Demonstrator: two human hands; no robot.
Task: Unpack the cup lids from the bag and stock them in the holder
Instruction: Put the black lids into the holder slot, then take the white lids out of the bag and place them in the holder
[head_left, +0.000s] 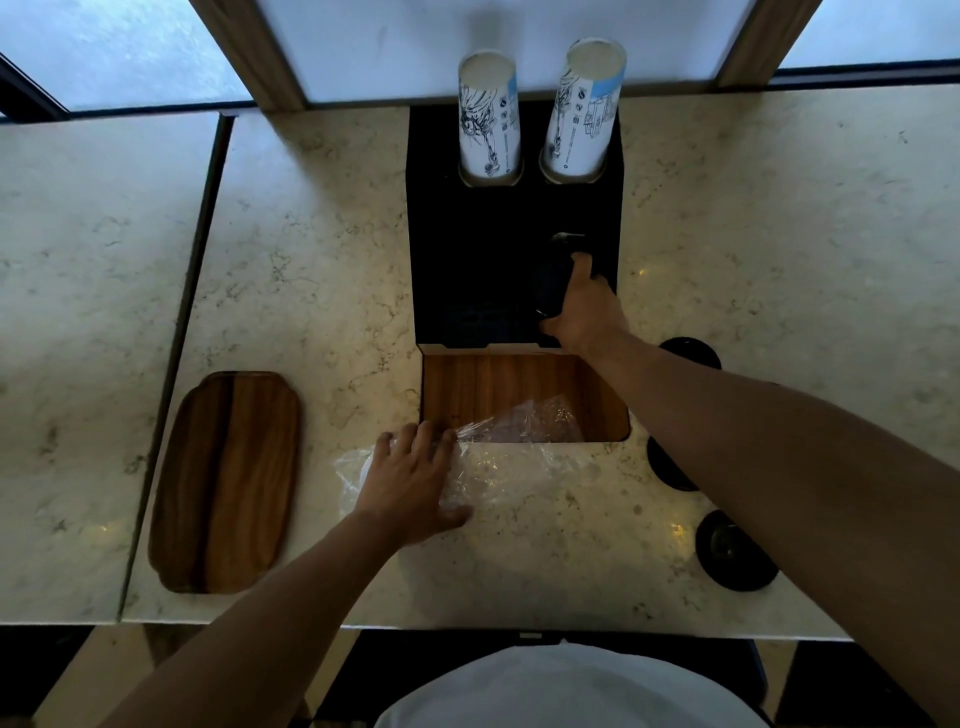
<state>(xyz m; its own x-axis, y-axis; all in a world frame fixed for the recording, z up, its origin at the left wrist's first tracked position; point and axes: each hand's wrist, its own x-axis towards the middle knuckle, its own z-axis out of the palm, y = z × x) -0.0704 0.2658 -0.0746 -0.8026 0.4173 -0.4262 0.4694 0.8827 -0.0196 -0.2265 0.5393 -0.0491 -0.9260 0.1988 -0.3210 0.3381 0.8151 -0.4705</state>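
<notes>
A black holder (467, 249) stands at the back of the marble counter, with two stacks of printed paper cups (489, 114) in its rear holes. My right hand (584, 306) reaches into the holder's front right slot, gripping a dark stack of cup lids (553, 280). My left hand (410, 483) lies flat, fingers spread, on a crumpled clear plastic bag (514, 473) that spills partly over a wooden tray. Black lids (735, 551) lie loose on the counter at the right, some partly hidden under my right forearm.
A wooden tray (483, 389) sits in front of the holder. A second wooden tray (226, 480) lies at the left. A seam (171, 364) splits the counter at the left. The counter's front edge (467, 626) is close to my body.
</notes>
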